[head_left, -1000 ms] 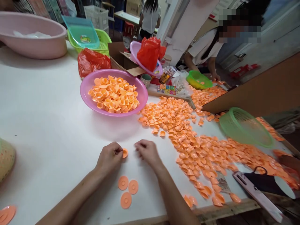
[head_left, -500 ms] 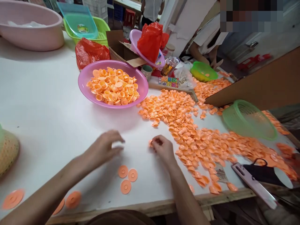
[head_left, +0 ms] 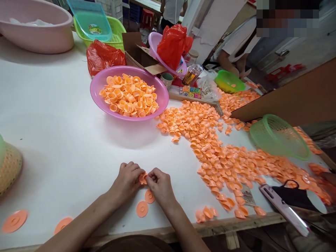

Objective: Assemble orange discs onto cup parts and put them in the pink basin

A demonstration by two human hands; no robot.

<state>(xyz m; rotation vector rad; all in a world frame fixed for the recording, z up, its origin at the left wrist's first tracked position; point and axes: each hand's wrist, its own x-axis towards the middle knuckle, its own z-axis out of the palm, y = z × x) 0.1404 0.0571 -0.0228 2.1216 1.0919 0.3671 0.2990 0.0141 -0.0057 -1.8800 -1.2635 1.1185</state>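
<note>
Just in front of me, my left hand (head_left: 130, 177) and my right hand (head_left: 159, 183) meet over the white table, fingertips pinched. Between them is a small orange plastic piece (head_left: 143, 179), which looks like a toy cup against a flat saucer; the fingers hide most of it. Directly below the hands lie two flat orange saucers (head_left: 142, 209) with a raised ring in the middle. Larger-looking orange discs (head_left: 15, 221) lie at the near left. A wide heap of orange toy cups (head_left: 207, 147) spreads to my right.
A pink bowl (head_left: 99, 105) of orange pieces stands ahead. At right are a green mesh basket (head_left: 279, 136), a phone (head_left: 285, 210) and a black mask (head_left: 294, 196). A cardboard box (head_left: 133, 49) and red bags (head_left: 105, 56) stand behind. Another person (head_left: 233, 52) works at far right.
My hands have come together, the left moving right and down, the right moving left with its orange piece. One of three saucers has left the table. Several cups now show near the front edge.
</note>
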